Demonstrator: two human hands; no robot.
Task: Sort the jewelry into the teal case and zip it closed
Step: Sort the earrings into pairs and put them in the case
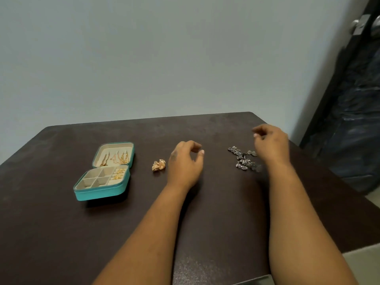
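While the teal case (102, 190) lies unzipped and flat at the left of the dark table (51, 233), everything else sits to its right:

Case lid (114, 154): folded back toward the wall, cream lining up; several thin gold chains or drop pieces (115, 159) lie on that lining; which kind each one is cannot be told.

Case base: nearer half, split into cream compartments; the small square cells on its left side look bare; the strip along its right side carries small gold pieces (118, 174), probably rings or studs, too small to name for sure.

Gold jewelry (158, 165): a small crumpled gold cluster on the table, between the case and the left hand; near the hand but apart from it.

Left hand (185, 163): palm down over the middle of the table; fingers curled, thumb and forefinger tips apart with a clear gap between them; nothing pinched; whether the hand rests on the table cannot be told.

Silver jewelry (243, 159): a loose heap of dark silvery linked pieces on the table, just left of the right wrist; its right edge is hidden behind that wrist.

Right hand (271, 144): beyond the heap, toward the far edge; fingers bent loosely inward, tips drawn near the thumb; blurred, so whether anything is held cannot be told.
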